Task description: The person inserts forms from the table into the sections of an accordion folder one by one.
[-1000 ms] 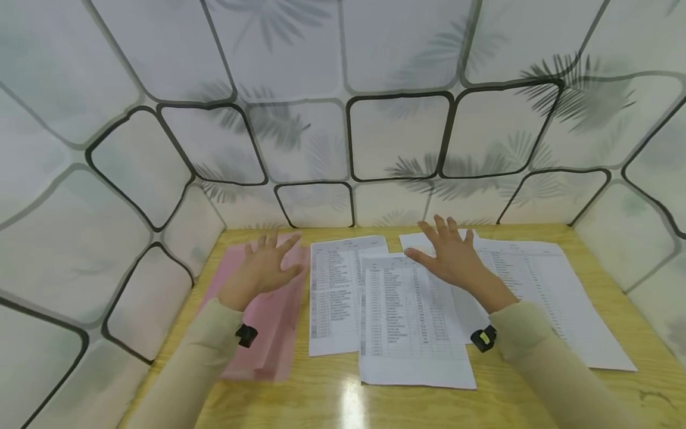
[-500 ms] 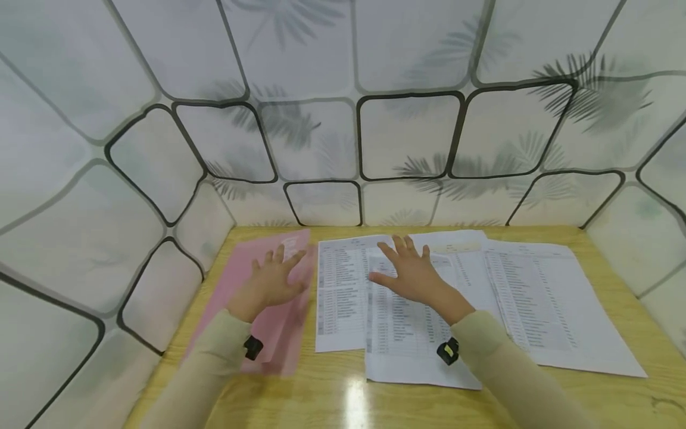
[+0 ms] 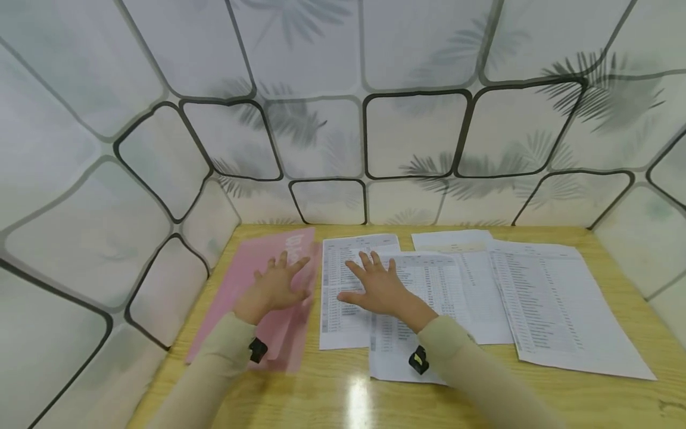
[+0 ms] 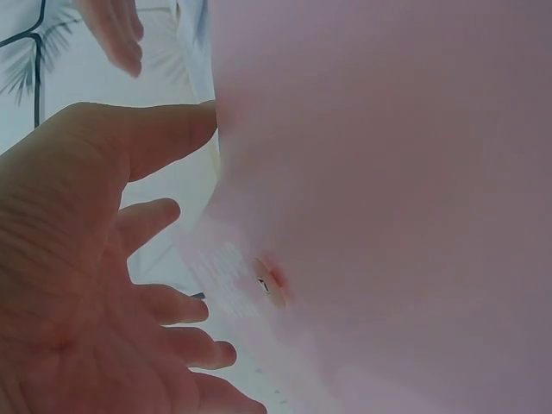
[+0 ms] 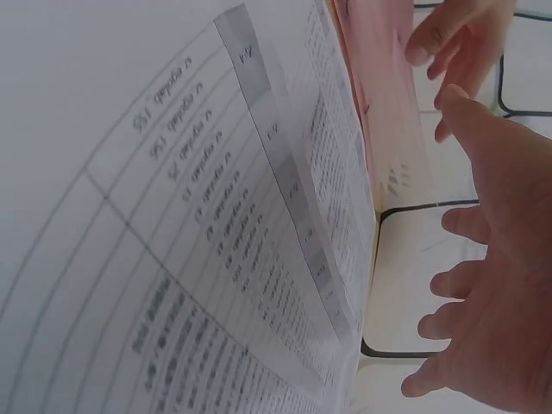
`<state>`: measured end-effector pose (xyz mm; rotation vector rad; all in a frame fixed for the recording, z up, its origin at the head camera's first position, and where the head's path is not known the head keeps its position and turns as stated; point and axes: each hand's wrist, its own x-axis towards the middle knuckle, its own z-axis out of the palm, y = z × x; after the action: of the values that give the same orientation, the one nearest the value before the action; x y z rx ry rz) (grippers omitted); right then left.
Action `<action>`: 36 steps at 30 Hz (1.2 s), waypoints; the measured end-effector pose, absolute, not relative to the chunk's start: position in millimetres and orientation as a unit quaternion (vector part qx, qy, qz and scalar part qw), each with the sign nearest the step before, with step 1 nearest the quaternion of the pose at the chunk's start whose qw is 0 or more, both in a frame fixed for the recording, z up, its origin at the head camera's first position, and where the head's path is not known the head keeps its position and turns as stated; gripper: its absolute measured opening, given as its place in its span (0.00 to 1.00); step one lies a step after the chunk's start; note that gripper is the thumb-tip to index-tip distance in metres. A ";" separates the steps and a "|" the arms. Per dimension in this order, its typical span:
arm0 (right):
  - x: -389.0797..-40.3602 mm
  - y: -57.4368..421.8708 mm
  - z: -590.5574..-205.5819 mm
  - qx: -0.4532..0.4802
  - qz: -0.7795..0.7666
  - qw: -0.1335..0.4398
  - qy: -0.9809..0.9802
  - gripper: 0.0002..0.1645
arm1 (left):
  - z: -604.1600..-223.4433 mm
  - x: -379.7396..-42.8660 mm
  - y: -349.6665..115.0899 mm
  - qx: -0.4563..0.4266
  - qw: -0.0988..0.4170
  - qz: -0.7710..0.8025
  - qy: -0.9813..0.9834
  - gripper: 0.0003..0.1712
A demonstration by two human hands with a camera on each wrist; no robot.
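My left hand hovers over a translucent pink folder at the table's left, its fingers spread and holding nothing. The left wrist view shows the folder's smooth pink face beside the thumb. Above two overlapping printed sheets is my right hand, palm down with fingers apart. The front sheet partly covers the left sheet; both carry tables of small text. In the right wrist view, printed rows on the sheet lie below the bare palm.
To the right, another printed sheet lies partly under the front one, and a larger sheet overlaps its edge. They rest on a yellow wood table. Patterned walls rise behind the table and at both sides.
My right hand has moved left, from above the right-hand papers to above the middle sheets, closer to the left hand. The left hand stays over the pink folder. The head view has turned slightly left.
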<state>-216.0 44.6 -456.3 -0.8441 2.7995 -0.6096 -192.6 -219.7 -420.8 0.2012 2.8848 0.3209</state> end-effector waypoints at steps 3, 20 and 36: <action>-213.6 33.5 -461.2 -0.291 -0.196 0.081 0.933 0.52 | -423.0 -192.6 -220.7 0.069 0.119 0.113 0.984 0.46; -200.9 -21.8 -472.8 -0.346 -0.155 0.110 0.919 0.51 | -427.8 -191.4 -223.4 0.087 0.137 0.145 0.976 0.44; -196.5 -34.2 -485.8 -0.335 -0.125 0.126 0.925 0.52 | -415.8 -196.7 -236.1 0.117 0.108 0.170 0.972 0.37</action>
<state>-196.5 -34.2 -485.8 -0.9760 2.6941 -0.3653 -196.7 -236.1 -415.8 0.3442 2.8608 0.4995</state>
